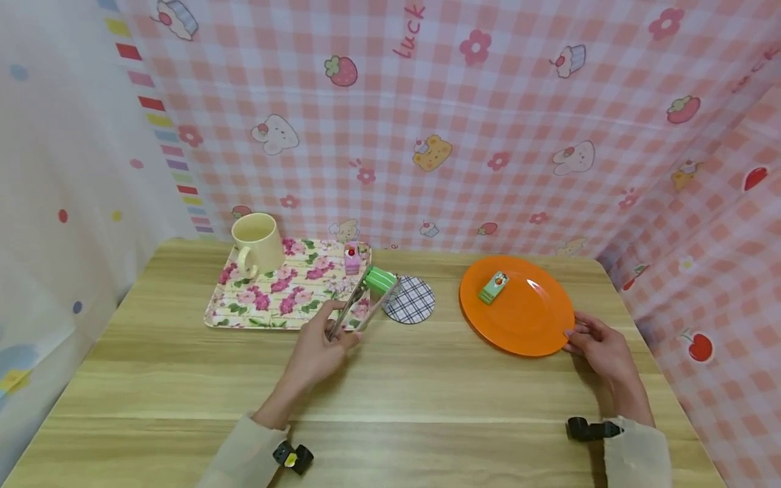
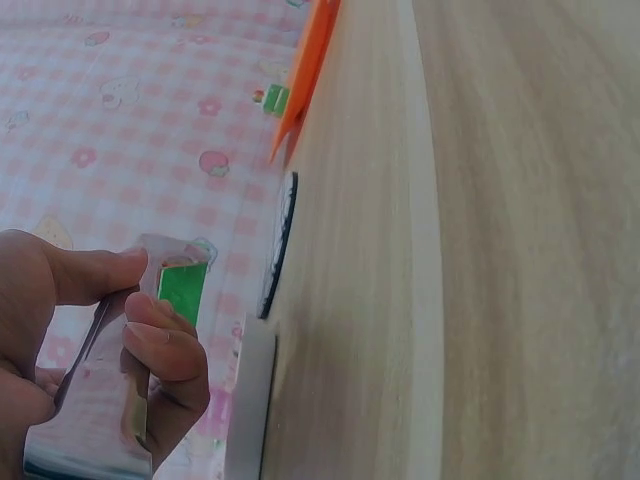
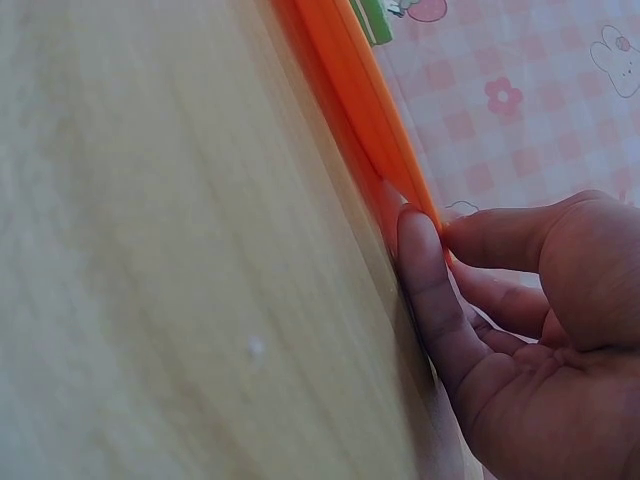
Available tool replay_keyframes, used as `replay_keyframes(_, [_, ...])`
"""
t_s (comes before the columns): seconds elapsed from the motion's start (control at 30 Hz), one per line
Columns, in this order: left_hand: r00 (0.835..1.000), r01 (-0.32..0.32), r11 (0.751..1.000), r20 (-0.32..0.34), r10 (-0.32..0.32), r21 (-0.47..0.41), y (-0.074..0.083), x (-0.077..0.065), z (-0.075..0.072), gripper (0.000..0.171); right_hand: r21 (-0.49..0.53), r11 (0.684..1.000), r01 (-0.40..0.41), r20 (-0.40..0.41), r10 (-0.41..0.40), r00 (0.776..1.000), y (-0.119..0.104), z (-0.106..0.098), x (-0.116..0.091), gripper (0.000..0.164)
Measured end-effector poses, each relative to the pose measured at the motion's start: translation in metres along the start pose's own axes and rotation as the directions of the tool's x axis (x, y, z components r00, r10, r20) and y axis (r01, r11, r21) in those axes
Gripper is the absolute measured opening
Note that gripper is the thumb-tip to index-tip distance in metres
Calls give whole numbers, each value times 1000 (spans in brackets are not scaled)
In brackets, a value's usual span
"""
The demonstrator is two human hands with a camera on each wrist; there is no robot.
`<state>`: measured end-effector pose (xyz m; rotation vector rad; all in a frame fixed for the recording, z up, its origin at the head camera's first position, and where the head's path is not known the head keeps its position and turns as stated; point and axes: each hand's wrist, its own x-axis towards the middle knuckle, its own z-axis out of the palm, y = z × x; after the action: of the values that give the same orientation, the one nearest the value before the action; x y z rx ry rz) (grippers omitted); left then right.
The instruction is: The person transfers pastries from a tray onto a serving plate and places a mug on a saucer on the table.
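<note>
My left hand (image 1: 318, 354) grips metal tongs (image 2: 95, 415), with the thumb on one arm and curled fingers on the other in the left wrist view. Between the tongs' tips is a green block-shaped piece, like a toy cake slice (image 1: 381, 280), held above the gap between tray and coaster. My right hand (image 1: 604, 347) pinches the right rim of an orange plate (image 1: 531, 322) between thumb and fingers. On that plate lies another green cake slice (image 1: 493, 289) with a red-topped decoration. A pink cake slice (image 1: 352, 259) sits on the floral tray's back right corner.
The floral tray (image 1: 244, 313) lies at the back left, bearing a pale yellow mug (image 1: 261, 245). A round checked coaster (image 1: 415, 303) is between tray and plate. Patterned cloth (image 1: 390, 135) stands behind the wooden table (image 1: 415, 407) and along its sides.
</note>
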<state>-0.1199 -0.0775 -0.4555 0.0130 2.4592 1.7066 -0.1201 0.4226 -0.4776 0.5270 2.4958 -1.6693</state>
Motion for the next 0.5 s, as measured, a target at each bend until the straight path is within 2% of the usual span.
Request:
replay_keyframes(0.27, [999, -39, 999, 2, 39, 23, 5, 1, 5, 59, 10, 1000, 12, 1, -12, 1000, -3, 3, -1, 62])
replay_keyframes(0.5, [997, -58, 998, 50, 58, -7, 9, 4, 16, 55, 5, 1000, 11, 2, -11, 1000, -2, 1, -2, 62])
